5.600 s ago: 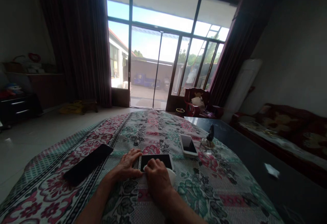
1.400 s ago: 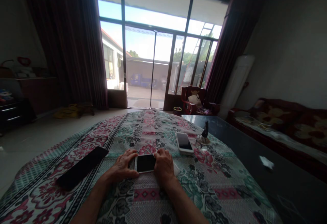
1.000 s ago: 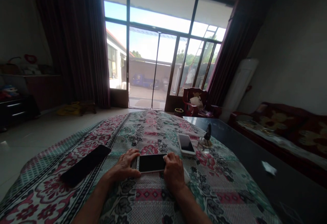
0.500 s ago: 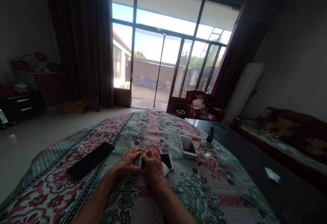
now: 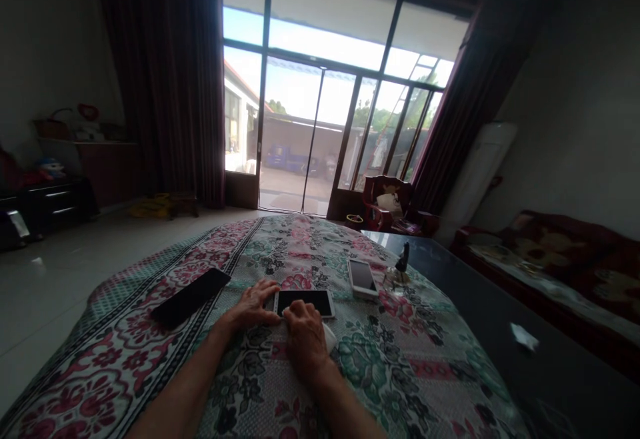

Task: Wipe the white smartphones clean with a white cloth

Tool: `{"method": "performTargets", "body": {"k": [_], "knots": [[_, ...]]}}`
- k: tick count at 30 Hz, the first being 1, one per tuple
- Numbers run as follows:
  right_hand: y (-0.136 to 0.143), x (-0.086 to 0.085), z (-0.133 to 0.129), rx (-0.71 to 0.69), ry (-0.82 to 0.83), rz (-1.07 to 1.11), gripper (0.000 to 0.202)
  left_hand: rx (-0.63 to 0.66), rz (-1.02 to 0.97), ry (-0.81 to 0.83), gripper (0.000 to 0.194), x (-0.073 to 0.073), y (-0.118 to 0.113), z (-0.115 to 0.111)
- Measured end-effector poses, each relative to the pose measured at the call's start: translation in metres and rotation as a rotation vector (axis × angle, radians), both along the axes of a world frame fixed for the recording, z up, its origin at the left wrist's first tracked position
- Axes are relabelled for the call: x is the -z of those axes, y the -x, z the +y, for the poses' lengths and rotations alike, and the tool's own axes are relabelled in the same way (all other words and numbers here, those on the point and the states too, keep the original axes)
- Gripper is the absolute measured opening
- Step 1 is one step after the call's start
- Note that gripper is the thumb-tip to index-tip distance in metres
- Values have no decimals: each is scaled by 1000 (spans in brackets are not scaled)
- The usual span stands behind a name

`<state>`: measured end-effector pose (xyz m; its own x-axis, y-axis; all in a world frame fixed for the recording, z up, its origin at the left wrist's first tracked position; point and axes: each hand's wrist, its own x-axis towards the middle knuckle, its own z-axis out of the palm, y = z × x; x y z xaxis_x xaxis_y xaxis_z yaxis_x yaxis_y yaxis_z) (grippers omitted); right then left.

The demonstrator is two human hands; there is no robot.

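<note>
A white-framed smartphone (image 5: 313,302) with a dark screen lies flat on the patterned tablecloth in front of me. My left hand (image 5: 254,305) holds its left end, thumb at the near corner and fingers at the far one. Bunched over the phone's near edge is my right hand (image 5: 306,335), its fingers closed on a soft white cloth (image 5: 329,337) that sticks out on the right side. The palm hides most of the cloth. A second white phone (image 5: 363,277) rests farther right, and a larger black phone or tablet (image 5: 191,297) lies to the left.
A small dark figurine on a clear base (image 5: 401,262) stands right of the white phone. The tablecloth (image 5: 370,372) covers the rounded table. Beside it is a dark glossy table (image 5: 480,299) with a crumpled white paper (image 5: 524,336). A wooden armchair (image 5: 383,202) stands near the glass doors.
My right hand has slid toward me, from across the phone's screen to its near edge, uncovering more screen. The left hand stays at the phone's left end. The view has shifted slightly.
</note>
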<state>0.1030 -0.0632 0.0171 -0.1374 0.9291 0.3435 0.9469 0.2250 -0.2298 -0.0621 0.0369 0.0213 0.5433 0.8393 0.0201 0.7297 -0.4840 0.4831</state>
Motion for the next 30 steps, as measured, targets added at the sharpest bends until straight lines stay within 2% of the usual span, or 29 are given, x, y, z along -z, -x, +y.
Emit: {"method": "performTargets", "body": {"k": [5,14,20,24,30], "knots": [[-2,-1,-2,4,21,5,16,-13,9,10,75,-1,0,-3],[2,-7,37,-21,59,12,20,1,6,0,75,7,1,1],[8,-12,52,14,97,1,24,6,12,6,71,3,0,-1],[9,-11,48,20,75,22,24,14,21,14,75,0,1,-2],[3,-5,27,-6,46,13,21,35,22,26,75,6,5,3]]}}
